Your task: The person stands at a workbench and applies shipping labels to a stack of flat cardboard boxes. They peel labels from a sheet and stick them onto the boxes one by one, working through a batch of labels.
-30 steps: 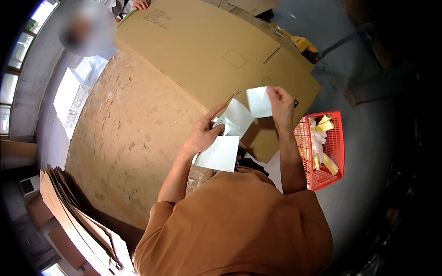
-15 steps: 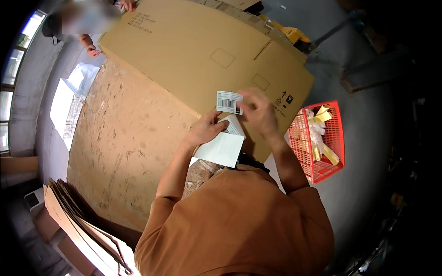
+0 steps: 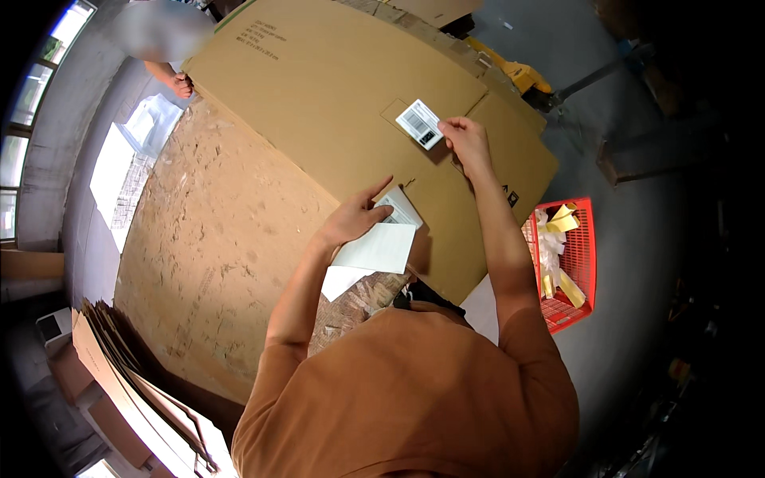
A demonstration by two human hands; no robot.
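Observation:
My right hand pinches the right edge of a white barcode label. The label is just over or against a printed rectangle on a large flat brown cardboard sheet; whether it touches the board I cannot tell. Closer to me, my left hand holds a folded strip of label sheets between thumb and fingers, with the index finger stretched out. Part of the strip hangs toward my body, and a printed label shows beside the left thumb.
A worn wooden board lies left of the cardboard. Right of me stands a red plastic basket with paper scraps. Folded cardboard is stacked at lower left. Another person's hand rests at the sheet's far left corner. A yellow pallet jack stands behind.
My right hand has carried the label away from the strip, forward to the printed rectangle. My left hand stays near its place with the strip. The other person's second hand is no longer plainly seen.

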